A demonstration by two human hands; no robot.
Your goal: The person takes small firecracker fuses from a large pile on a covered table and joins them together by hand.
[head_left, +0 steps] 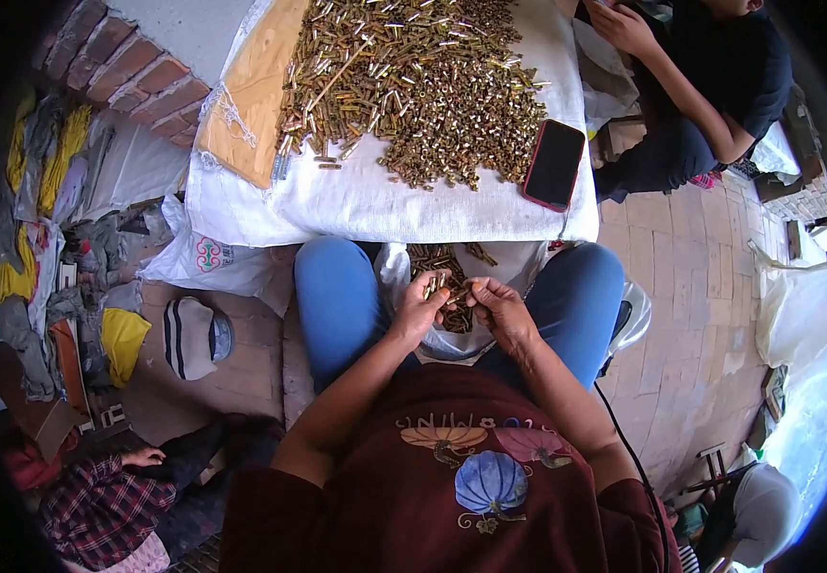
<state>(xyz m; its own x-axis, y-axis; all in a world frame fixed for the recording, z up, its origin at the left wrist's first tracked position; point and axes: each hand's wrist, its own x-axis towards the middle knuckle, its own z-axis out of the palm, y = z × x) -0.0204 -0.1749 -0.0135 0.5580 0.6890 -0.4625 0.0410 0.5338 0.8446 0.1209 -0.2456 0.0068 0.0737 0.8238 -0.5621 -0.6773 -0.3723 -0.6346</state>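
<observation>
My left hand [417, 310] is closed around several slim brass-coloured metal pieces [435, 286], whose ends show between thumb and fingers. Facing it, my right hand [502, 311] pinches with thumb and fingertips at a small brass-coloured piece [459, 297]; its exact shape is too small to make out. Both hands are over a white bag [395, 270] between my knees, which holds more such pieces [439, 256]. On the cloth-covered table [375, 218] ahead lies a big heap of brass-coloured pieces: longer rods [361, 91] at left and short, stubby ones [466, 138] at right.
A wooden board [259, 105] lies along the table's left side, a dark phone [554, 164] near its right corner. Another person [710, 105] sits at the far right. A striped cloth item [189, 337] is on the floor at left, near a person in plaid [108, 506].
</observation>
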